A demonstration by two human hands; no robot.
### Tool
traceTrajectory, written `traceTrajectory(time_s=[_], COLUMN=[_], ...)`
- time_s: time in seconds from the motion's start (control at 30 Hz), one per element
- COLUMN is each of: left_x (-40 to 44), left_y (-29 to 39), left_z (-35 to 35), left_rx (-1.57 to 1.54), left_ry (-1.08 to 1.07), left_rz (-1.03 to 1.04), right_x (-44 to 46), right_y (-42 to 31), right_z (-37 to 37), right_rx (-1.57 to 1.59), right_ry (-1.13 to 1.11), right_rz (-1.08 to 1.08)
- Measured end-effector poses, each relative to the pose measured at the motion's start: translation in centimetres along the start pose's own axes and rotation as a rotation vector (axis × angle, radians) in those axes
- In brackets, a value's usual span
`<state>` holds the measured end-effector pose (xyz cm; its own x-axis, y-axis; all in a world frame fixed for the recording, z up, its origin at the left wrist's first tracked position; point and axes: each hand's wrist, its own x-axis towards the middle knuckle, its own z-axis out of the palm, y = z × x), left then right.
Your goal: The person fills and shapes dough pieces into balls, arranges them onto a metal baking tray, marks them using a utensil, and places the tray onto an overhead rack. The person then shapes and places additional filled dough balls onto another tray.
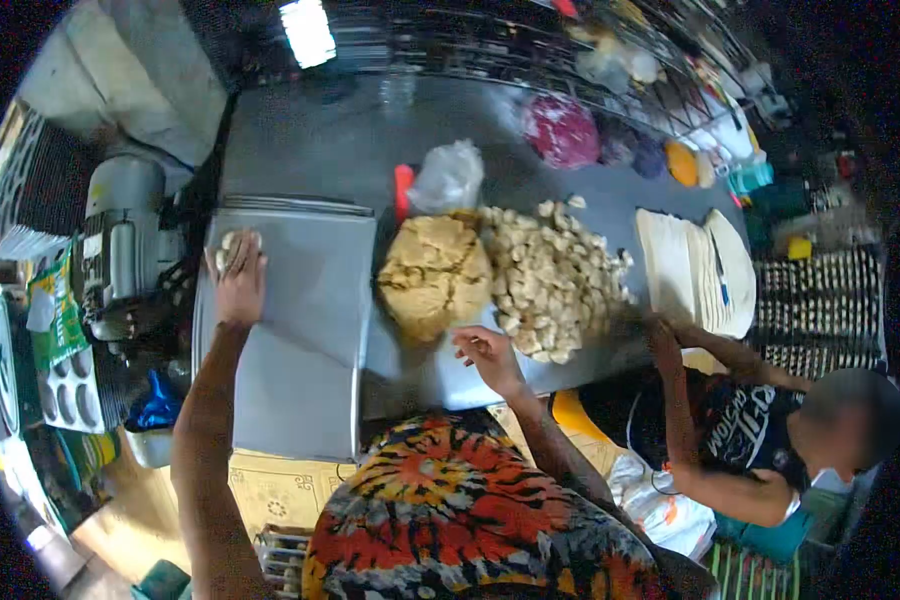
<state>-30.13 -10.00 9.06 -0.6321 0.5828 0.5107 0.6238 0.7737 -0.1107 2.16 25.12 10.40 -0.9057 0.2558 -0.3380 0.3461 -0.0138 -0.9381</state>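
My left hand is at the far left part of a grey metal tray, its fingers closed over a pale piece of dough. My right hand hovers at the near edge of a large tan mound of dough. Its fingers are loosely bent and apart, with nothing visible in them. Right of the mound lies a heap of small dough pieces, dusted pale.
A clear plastic bag and a red-handled tool lie behind the mound. A co-worker sits at the right, hands near stacked cream cloths. Racked trays of small pieces stand beyond. A motor stands left.
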Motion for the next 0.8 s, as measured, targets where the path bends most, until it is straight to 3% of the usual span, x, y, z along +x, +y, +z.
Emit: traceTrajectory(time_s=[0.13,0.2,0.27,0.3,0.33,0.37,0.43,0.47,0.5,0.57,0.6,0.63,0.67,0.77,0.8], left_x=[0.4,1.8,3.2,1.7,2.6,0.3,-4.8,-3.7,-4.1,-6.1,-7.7,-8.2,-8.7,-9.8,-11.2], left_y=[1.2,2.8,4.7,6.3,12.6,15.6,20.5,24.9,28.5,31.4,33.3,33.2,33.0,31.5,30.6], left_z=[-0.2,-2.8,-5.0,-4.0,-9.8,-9.3,-6.6,-10.5,-12.9,-11.3,-8.8,-9.1,-9.4,-10.3,-10.1], left_rx=[0.067,-0.304,-0.675,-0.755,-0.981,-0.961,-1.152,-0.909,-1.212,-1.307,-1.731,-1.731,-1.6,-1.178,-1.176], left_ry=[-0.142,-0.149,-0.146,0.084,-0.049,-0.049,-0.215,-0.427,-0.231,-0.307,-0.116,-0.112,-0.263,-0.656,-0.66], left_rz=[-0.075,-0.374,-0.665,-0.53,-0.886,-0.892,-0.715,-0.746,-0.76,-0.684,-0.886,-0.887,-0.81,-0.557,-0.567], right_x=[-0.9,-0.8,0.7,1.6,2.7,4.7,7.3,6.7,5.5,2.8,1.6,0.4,-0.8,-2.4,-2.5], right_y=[2.7,1.0,-0.6,0.4,2.1,4.7,8.6,8.2,6.1,0.6,-1.0,-1.4,-1.6,1.8,2.0], right_z=[-5.1,-6.7,-7.5,-7.9,-8.3,-8.9,-9.2,-9.1,-8.9,-8.4,-7.9,-7.0,-5.8,-1.4,0.1], right_rx=[-0.355,-0.372,-1.201,-1.271,-1.342,-1.327,-1.384,-1.374,-1.234,-0.961,-0.826,-0.676,-0.528,-0.414,-0.42], right_ry=[0.203,0.249,0.317,0.343,0.364,0.352,0.453,0.448,0.356,0.18,0.091,-0.02,-0.126,-0.227,-0.224], right_rz=[-0.39,-0.465,-0.36,-0.413,-0.47,-0.476,-0.61,-0.613,-0.547,-0.424,-0.359,-0.302,-0.246,-0.302,-0.306])
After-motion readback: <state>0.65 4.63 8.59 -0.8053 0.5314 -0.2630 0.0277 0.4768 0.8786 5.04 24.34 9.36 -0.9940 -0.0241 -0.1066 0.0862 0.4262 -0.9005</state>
